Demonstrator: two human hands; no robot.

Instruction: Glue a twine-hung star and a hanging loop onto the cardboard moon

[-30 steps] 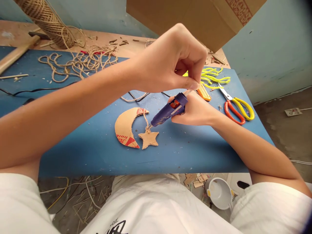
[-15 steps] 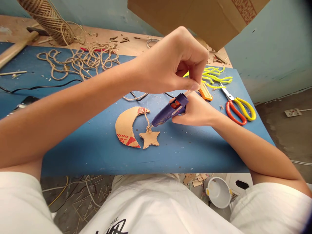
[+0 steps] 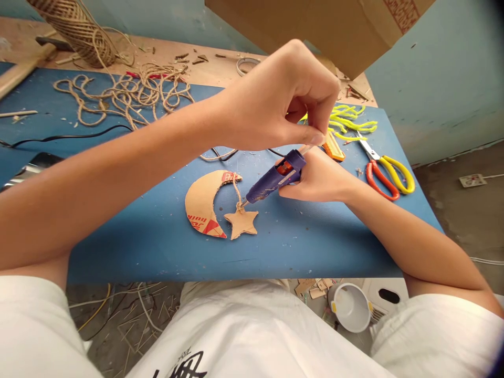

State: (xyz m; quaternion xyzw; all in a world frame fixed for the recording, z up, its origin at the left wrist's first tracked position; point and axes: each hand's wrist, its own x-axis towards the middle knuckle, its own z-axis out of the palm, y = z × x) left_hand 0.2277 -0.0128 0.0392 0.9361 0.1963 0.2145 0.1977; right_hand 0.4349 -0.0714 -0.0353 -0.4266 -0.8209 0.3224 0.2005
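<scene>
My right hand (image 3: 321, 178) is wrapped round a purple glue gun (image 3: 275, 178). The gun's tip rests at the top of a cardboard star (image 3: 243, 222) on the blue board (image 3: 149, 236). A short twine cord (image 3: 237, 190) links the star to a cardboard crescent moon (image 3: 201, 202) lying to its left. My left hand (image 3: 281, 97) reaches across from the left. Its thumb and fingers pinch the glue stick (image 3: 305, 149) that pokes out of the back of the gun.
Red-and-yellow scissors (image 3: 388, 173), yellow pipe cleaners (image 3: 350, 122) and an orange cutter (image 3: 334, 148) lie at the right. Loose twine (image 3: 126, 94) and a twine spool (image 3: 74, 29) are at the back left. A black cable (image 3: 66, 137) crosses the board. A cardboard box (image 3: 315, 26) hangs above.
Hands and glue gun keep nearly the same pose; only the view has shifted slightly.
</scene>
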